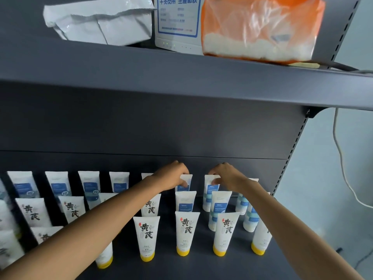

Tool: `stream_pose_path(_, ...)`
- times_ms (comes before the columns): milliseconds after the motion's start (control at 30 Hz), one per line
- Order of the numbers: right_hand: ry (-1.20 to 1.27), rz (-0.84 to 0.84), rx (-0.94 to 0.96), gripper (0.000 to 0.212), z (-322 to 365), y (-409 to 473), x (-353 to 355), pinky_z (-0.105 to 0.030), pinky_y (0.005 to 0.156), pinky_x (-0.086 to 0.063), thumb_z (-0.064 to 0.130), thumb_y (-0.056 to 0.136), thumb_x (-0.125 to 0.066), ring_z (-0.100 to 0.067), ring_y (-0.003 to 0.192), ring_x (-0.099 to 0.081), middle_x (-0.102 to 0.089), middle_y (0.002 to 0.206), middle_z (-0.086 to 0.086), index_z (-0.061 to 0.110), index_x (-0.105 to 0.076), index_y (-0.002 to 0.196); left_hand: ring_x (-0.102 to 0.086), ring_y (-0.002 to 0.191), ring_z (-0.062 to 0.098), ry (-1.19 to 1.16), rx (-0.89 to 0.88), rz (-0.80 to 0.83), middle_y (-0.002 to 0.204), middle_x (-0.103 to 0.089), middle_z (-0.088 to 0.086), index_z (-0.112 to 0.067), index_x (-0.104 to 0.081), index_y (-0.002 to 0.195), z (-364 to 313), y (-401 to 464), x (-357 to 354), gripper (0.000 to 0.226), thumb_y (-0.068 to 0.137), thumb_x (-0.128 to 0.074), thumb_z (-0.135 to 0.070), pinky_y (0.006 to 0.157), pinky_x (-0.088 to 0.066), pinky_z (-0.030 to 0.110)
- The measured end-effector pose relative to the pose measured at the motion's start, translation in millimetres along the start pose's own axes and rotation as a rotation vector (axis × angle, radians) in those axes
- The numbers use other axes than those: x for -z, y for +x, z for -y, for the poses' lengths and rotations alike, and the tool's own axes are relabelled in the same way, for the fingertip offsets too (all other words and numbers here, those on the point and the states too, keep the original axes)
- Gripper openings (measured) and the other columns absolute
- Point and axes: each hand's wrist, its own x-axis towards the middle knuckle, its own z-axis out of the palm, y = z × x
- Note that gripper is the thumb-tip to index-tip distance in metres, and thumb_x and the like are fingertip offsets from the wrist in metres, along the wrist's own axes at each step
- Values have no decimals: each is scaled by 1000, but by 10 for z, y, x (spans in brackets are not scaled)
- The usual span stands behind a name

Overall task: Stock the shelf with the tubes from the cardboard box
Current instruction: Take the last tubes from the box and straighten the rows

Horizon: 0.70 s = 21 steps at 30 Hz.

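We see two bare forearms, no sleeves anywhere up to the frame edge. Left hand (pixel 171 176) and right hand (pixel 228 175) wear no gloves, rings, or watch that we can spot. Short nails, far as we can tell. Wrists plain too.

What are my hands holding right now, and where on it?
Each hand pinches the top crimped edge of a blue-label tube standing in the back row: the left hand on one tube, the right hand on the next tube.
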Motion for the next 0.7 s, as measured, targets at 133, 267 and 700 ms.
stream_pose_path(133,-8,0,3,40,3,19,-18,-32,103,-45,18,93,-64,-25,123,-56,-57,138,-6,14,-58,133,-62,91,24,-12,-17,-12,99,-66,4,-15,-73,99,-14,-29,-31,20,86,-75,-29,74,-51,36)
stream_pose_path(267,-1,16,36,38,-11,-5,31,-31,102,-46,18,92,-67,-23,119,-59,-61,134,-4,14,-61,129,-63,90,24,-30,-19,-5,100,-69,3,-14,-72,101,-3,-52,-39,21,87,-73,-30,78,-54,39)
stream_pose_path(700,180,47,-133,29,-845,-389,474,-30,94,-55,16,80,-79,-12,95,-70,-73,107,0,14,-72,108,-50,67,13,-31,-25,-6,66,-47,-13,-30,-50,65,-9,-53,-41,32,87,-74,-26,60,-37,30)
